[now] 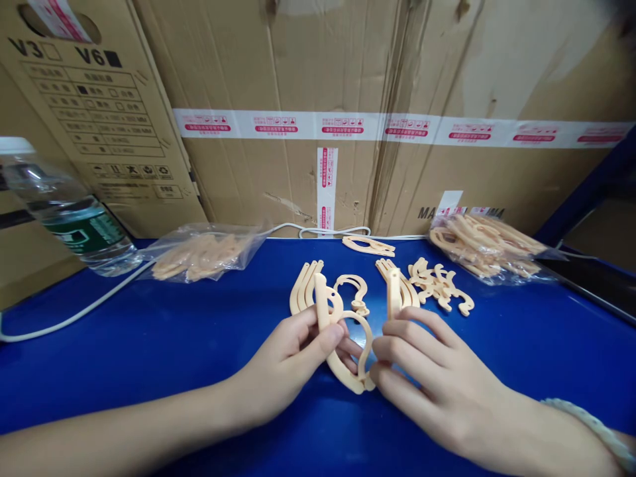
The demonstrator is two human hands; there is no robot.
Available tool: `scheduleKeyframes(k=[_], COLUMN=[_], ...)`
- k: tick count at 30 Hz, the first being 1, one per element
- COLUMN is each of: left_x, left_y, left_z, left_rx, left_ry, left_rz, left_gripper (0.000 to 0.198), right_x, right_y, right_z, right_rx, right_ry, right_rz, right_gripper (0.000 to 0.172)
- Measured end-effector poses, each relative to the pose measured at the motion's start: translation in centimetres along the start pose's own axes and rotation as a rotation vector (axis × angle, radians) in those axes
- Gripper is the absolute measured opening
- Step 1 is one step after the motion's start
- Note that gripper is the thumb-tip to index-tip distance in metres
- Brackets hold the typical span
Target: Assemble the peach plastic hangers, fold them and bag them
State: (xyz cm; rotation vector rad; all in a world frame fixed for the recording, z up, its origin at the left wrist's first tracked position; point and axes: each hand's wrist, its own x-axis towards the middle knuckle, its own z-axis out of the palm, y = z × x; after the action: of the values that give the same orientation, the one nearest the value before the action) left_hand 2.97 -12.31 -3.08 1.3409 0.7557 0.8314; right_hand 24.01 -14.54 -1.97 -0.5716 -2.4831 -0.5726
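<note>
Between the thumb and fingers of my left hand (283,364) is a beige plastic piece of a folding hanger (345,375), with a curved arm and a hook-shaped loop. My right hand (442,377) is closed around a straight-edged beige hanger arm (393,291), held upright; its lower end is hidden by the fingers. The right fingertips are close to the lower end of the left piece, and I cannot tell if they touch it. Just behind the hands lie curved hanger arms (301,288) in a row, more arms (408,291) on the right, and loose hooks (352,281).
Small S-shaped hooks (440,285) are piled at right. Clear bags of beige parts lie left (203,255) and right (487,245), with a folded hanger (368,246) between them. A water bottle (74,218), white cable (74,329) and cardboard boxes (278,179) border the blue table (199,344).
</note>
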Motion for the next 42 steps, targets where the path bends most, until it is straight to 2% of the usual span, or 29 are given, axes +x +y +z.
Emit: scheduleKeyframes(k=[7, 10, 14, 17, 20, 26, 29, 32, 34, 38, 42], left_x=[0.0, 0.1, 0.3, 0.5, 0.6, 0.5, 0.6, 0.6, 0.6, 0.6, 0.6], left_y=[0.4, 0.7, 0.4, 0.1, 0.0, 0.1, 0.1, -0.1, -0.1, -0.2, 0.0], left_z=[0.1, 0.2, 0.2, -0.1, -0.3, -0.2, -0.3, -0.3, -0.4, -0.4, -0.4], left_rx=[0.102, 0.030, -0.129, -0.217, -0.244, -0.205, -0.213, -0.220, -0.229, -0.237, -0.238], left_ry=[0.030, 0.039, 0.035, 0.077, 0.091, 0.041, 0.025, 0.011, 0.013, 0.015, 0.015], left_rz=[0.034, 0.000, -0.088, -0.130, -0.130, -0.140, -0.137, -0.133, -0.138, -0.141, -0.161], left_gripper=[0.028, 0.030, 0.033, 0.032, 0.031, 0.032, 0.033, 0.033, 0.033, 0.034, 0.040], right_x=[-0.4, -0.7, -0.7, -0.6, -0.8, -1.9, -2.3, -2.3, -2.3, -2.1, -2.1], right_y=[0.6, 0.6, 0.4, 0.5, 1.5, 5.4, 6.6, 6.8, 6.8, 6.8, 6.7], right_z=[0.7, 0.9, 0.4, -0.3, -0.9, -0.2, 0.6, 1.1, 1.4, 1.7, 1.8], right_rx=[0.020, 0.050, 0.075, 0.035, 0.089, 0.169, 0.149, 0.146, 0.179, 0.302, 0.322], right_ry=[-0.124, -0.146, -0.111, -0.013, 0.034, -0.012, -0.063, -0.128, -0.125, -0.119, -0.198], right_rz=[0.122, 0.150, 0.125, 0.067, 0.106, 0.272, 0.291, 0.269, 0.263, 0.293, 0.329], right_gripper=[0.040, 0.038, 0.036, 0.031, 0.025, 0.028, 0.034, 0.032, 0.030, 0.021, 0.022])
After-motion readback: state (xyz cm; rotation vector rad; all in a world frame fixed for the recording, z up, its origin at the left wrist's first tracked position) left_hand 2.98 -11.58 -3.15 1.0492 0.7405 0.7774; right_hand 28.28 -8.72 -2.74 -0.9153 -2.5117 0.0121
